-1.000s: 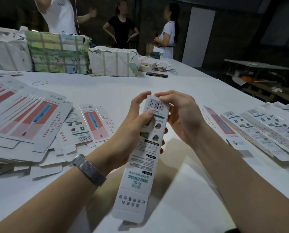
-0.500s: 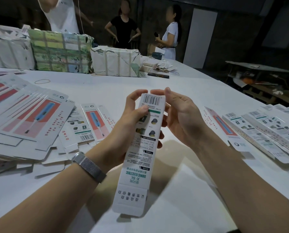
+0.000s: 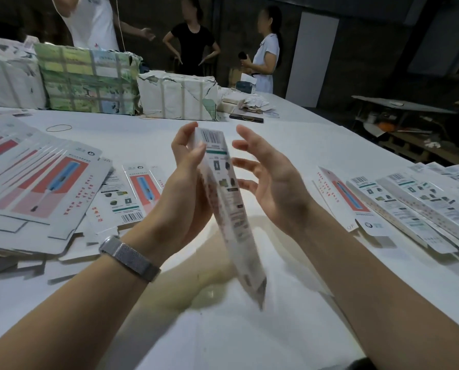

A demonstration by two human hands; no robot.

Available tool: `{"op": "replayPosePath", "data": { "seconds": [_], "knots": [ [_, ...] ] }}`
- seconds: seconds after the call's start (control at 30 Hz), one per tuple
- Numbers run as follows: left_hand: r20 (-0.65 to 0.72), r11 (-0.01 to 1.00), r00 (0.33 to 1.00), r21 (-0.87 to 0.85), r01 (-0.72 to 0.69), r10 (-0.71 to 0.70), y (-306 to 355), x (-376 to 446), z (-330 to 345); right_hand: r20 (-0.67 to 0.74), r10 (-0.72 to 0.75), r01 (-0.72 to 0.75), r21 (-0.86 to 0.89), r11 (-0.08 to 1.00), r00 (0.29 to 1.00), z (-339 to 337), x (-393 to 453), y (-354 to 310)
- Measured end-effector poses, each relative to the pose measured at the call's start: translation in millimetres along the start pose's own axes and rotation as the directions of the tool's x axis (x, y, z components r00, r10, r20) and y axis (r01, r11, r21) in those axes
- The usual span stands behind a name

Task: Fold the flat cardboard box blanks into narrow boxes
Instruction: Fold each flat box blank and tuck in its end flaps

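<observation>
While the left hand (image 3: 188, 188) pinches the box (image 3: 224, 198) near its top, long axis steeply tilted, the right hand (image 3: 271, 182) sits just beside it, fingers (image 3: 245, 137) spread, holding nothing.

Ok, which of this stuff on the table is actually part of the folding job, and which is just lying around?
Part of the job:
- narrow box, gripped by the left hand; right hand open beside it
- flat blanks piled at left
- folded boxes laid at right

Lying about:
- rubber band
- strapped bundles at the far edge
- dark flat item
</observation>
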State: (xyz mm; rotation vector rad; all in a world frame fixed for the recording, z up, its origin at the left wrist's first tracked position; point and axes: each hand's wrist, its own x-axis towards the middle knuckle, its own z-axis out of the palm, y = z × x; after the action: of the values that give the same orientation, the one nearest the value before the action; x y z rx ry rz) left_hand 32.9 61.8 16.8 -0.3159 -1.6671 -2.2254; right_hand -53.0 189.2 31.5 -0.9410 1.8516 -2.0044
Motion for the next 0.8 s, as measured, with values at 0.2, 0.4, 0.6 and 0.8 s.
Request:
{"op": "replayPosePath", "data": {
  "seconds": [0.2, 0.4, 0.6, 0.8],
  "knots": [
    [0.048, 1.0, 0.998, 0.012, -0.027, 0.027, -9.5, 6.5, 1.2, -0.011, -0.017, 0.012, -0.348, 0.937, 1.0, 1.9, -9.2, -10.0],
    [-0.17, 0.989, 0.985, 0.149, 0.02, 0.006, -9.3, 18.5, 3.6, -0.342, -0.186, -0.073, -0.621, 0.78, 0.921, -63.0, -5.5, -46.3],
    [-0.16, 0.96, 0.985, 0.279, -0.013, 0.059, -22.6, 23.2, -16.6, -0.563, -0.015, -0.543, -0.804, 0.243, 0.827, -175.2, -31.1, -58.1],
    [-0.175, 0.919, 0.984, 0.393, 0.04, 0.032, -36.7, 25.7, -29.8, -0.658, -0.003, -0.657, -0.752, 0.045, 0.753, -236.0, -47.3, -28.5]
  ]
}}
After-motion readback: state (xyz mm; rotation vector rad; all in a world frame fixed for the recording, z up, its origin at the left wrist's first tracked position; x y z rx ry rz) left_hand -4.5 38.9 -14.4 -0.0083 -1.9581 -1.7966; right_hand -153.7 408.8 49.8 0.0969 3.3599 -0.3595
